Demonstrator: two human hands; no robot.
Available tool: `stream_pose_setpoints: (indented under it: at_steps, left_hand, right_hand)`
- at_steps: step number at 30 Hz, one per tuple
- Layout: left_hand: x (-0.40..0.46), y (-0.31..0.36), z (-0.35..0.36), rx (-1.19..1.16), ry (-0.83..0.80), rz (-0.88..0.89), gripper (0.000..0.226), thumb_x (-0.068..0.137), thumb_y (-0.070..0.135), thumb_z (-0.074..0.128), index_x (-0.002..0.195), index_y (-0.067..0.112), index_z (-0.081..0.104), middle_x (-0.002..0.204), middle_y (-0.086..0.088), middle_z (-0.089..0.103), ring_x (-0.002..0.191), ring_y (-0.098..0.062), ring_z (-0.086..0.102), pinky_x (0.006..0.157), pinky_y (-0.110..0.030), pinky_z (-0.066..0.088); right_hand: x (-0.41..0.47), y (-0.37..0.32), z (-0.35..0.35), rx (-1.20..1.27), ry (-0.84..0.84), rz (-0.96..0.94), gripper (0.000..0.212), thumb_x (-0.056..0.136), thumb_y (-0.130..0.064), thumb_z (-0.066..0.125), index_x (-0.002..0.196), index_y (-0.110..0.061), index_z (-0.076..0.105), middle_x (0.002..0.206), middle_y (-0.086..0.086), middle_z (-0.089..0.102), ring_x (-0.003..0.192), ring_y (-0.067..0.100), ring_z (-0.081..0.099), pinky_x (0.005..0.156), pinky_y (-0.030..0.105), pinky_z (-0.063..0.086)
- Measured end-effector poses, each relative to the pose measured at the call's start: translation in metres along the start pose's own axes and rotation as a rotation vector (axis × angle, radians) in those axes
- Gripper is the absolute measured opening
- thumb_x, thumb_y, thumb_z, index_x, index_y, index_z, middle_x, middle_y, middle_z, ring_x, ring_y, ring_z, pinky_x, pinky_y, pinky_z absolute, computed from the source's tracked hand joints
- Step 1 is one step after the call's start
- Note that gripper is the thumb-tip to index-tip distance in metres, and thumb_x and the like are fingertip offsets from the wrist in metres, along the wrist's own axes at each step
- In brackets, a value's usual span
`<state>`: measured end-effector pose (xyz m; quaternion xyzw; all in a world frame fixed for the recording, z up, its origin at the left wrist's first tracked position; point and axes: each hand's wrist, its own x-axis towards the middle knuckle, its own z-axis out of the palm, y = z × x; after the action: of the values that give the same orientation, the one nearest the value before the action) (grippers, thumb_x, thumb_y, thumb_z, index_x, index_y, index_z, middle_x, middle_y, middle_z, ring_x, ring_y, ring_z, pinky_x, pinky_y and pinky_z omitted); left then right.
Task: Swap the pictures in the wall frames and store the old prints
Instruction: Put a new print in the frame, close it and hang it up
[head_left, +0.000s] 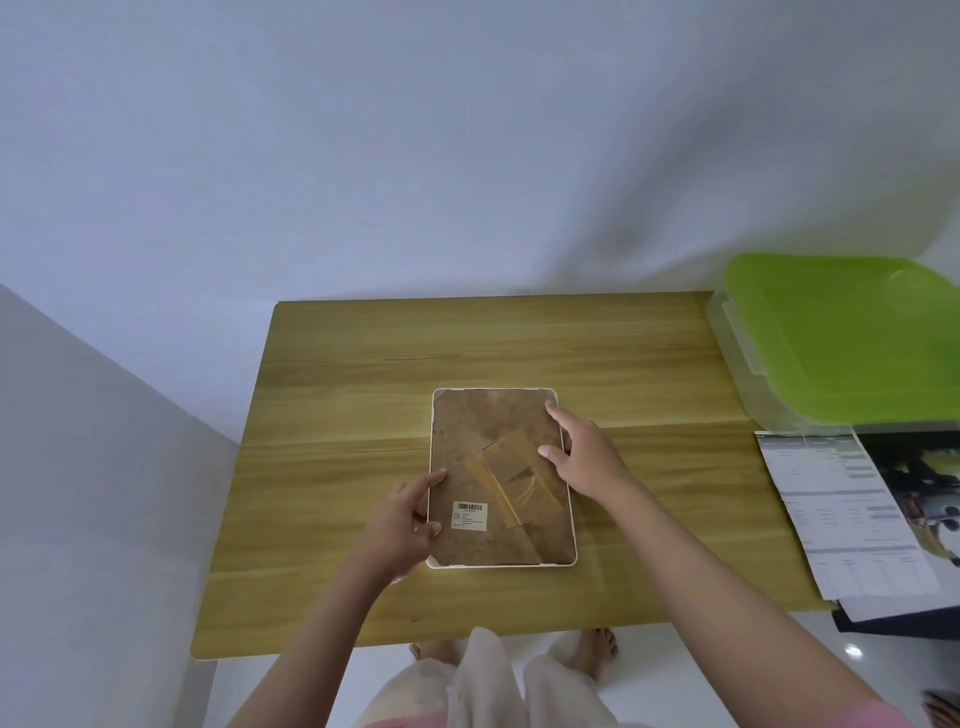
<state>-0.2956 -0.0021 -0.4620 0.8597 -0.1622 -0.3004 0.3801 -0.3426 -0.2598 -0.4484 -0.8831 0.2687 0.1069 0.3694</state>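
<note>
**Frame face-down between the hands, long side running away from the body**

Because the frame (501, 478) lies on its front on the table (363, 364), its brown backing board up and its long axis pointing straight away from the person, the two hands meet it from opposite long edges. The left hand (405, 519) curls round the near part of the left edge, thumb on the backing beside the barcode label (470, 515), fingers hidden under the rim. The right hand (584, 449) sits further out along the right edge, fingers spread and relaxed, fingertips resting on the backing; whether they press is hard to tell. The folded stand (511, 480) lies just inboard of the right hand, so that hand is likely the nearer one to free the backing. Beyond the right hand, well apart, lie loose prints (852, 514) and a green-lidded box (841, 338).
</note>
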Motion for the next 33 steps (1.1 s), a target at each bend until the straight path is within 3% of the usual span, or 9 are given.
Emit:
stream_pose_setpoints:
  at_steps: [4, 9, 13, 17, 20, 22, 25, 28, 33]
  left_hand:
    - [0.0, 0.0, 0.0, -0.013, 0.004, -0.013, 0.065, 0.081, 0.0, 0.063, 0.134, 0.032, 0.045, 0.099, -0.003, 0.048, 0.063, -0.008, 0.045, 0.071, -0.019, 0.044]
    - [-0.009, 0.007, 0.003, 0.024, 0.065, -0.028, 0.059, 0.085, 0.004, 0.059, 0.135, 0.032, 0.044, 0.102, -0.001, 0.049, 0.074, -0.003, 0.051, 0.064, -0.008, 0.038]
    - [-0.014, 0.007, 0.001, -0.092, 0.122, -0.048, 0.051, 0.083, -0.001, 0.059, 0.125, 0.028, 0.054, 0.1, -0.001, 0.055, 0.059, 0.001, 0.057, 0.058, -0.006, 0.045]
    - [-0.019, 0.01, -0.016, -0.363, 0.114, -0.081, 0.046, 0.082, -0.008, 0.058, 0.104, 0.032, 0.062, 0.086, -0.002, 0.06, 0.055, 0.0, 0.055, 0.061, -0.012, 0.048]
    - [-0.022, 0.016, -0.03, -0.522, 0.075, -0.076, 0.048, 0.082, -0.01, 0.058, 0.105, 0.032, 0.064, 0.096, -0.007, 0.06, 0.071, -0.016, 0.062, 0.063, -0.027, 0.054]
    - [-0.024, 0.026, -0.04, -0.562, 0.034, -0.061, 0.047, 0.083, -0.01, 0.057, 0.113, 0.025, 0.063, 0.098, -0.006, 0.056, 0.071, -0.018, 0.062, 0.055, -0.024, 0.051]
    - [-0.025, 0.045, -0.053, -0.589, 0.023, 0.004, 0.048, 0.083, -0.012, 0.054, 0.116, 0.023, 0.06, 0.1, -0.006, 0.053, 0.07, -0.023, 0.058, 0.048, -0.021, 0.047]
    - [-0.025, 0.067, -0.061, -0.597, 0.097, 0.07, 0.047, 0.084, -0.01, 0.055, 0.114, 0.025, 0.06, 0.101, -0.008, 0.053, 0.067, -0.018, 0.058, 0.048, -0.022, 0.045]
    - [-0.025, 0.105, -0.067, -0.541, 0.259, 0.197, 0.044, 0.079, 0.001, 0.066, 0.11, 0.033, 0.065, 0.096, -0.001, 0.06, 0.074, -0.012, 0.061, 0.055, -0.026, 0.05]
  right_hand:
    - [0.004, -0.002, -0.001, -0.005, -0.006, 0.02, 0.065, 0.087, -0.026, 0.063, 0.144, -0.029, 0.033, 0.139, 0.003, 0.048, 0.123, 0.023, 0.049, 0.1, 0.035, 0.042]
    - [-0.001, -0.002, 0.004, -0.051, 0.044, 0.05, 0.063, 0.089, -0.03, 0.059, 0.145, -0.034, 0.031, 0.088, 0.002, 0.051, 0.07, 0.015, 0.046, 0.065, 0.027, 0.038]
    - [-0.007, -0.002, 0.014, 0.032, 0.08, 0.118, 0.058, 0.091, -0.027, 0.056, 0.143, -0.039, 0.032, 0.125, 0.009, 0.051, 0.084, 0.019, 0.055, 0.079, 0.028, 0.045]
    - [-0.016, -0.005, 0.015, 0.307, 0.091, 0.107, 0.055, 0.09, -0.018, 0.058, 0.141, -0.031, 0.04, 0.14, -0.003, 0.047, 0.124, 0.018, 0.049, 0.103, 0.034, 0.042]
    - [-0.023, -0.009, 0.011, 0.401, 0.134, 0.098, 0.049, 0.09, -0.016, 0.06, 0.134, -0.031, 0.047, 0.105, -0.012, 0.056, 0.09, 0.009, 0.055, 0.08, 0.02, 0.045]
    - [-0.025, -0.015, 0.005, 0.419, 0.163, 0.072, 0.045, 0.09, -0.016, 0.06, 0.131, -0.033, 0.049, 0.086, -0.017, 0.049, 0.067, 0.003, 0.048, 0.062, 0.013, 0.041]
    - [-0.026, -0.03, -0.009, 0.379, 0.205, 0.05, 0.048, 0.089, -0.021, 0.06, 0.134, -0.032, 0.048, 0.102, -0.003, 0.056, 0.08, 0.011, 0.059, 0.078, 0.026, 0.052]
    - [-0.03, -0.055, -0.023, 0.17, 0.346, -0.118, 0.046, 0.09, -0.023, 0.059, 0.134, -0.022, 0.049, 0.113, 0.003, 0.048, 0.106, 0.02, 0.054, 0.097, 0.031, 0.043]
    - [-0.051, -0.114, -0.042, 0.252, 0.261, -0.466, 0.045, 0.09, -0.03, 0.059, 0.133, -0.035, 0.046, 0.105, -0.008, 0.06, 0.091, 0.003, 0.06, 0.081, 0.02, 0.05]
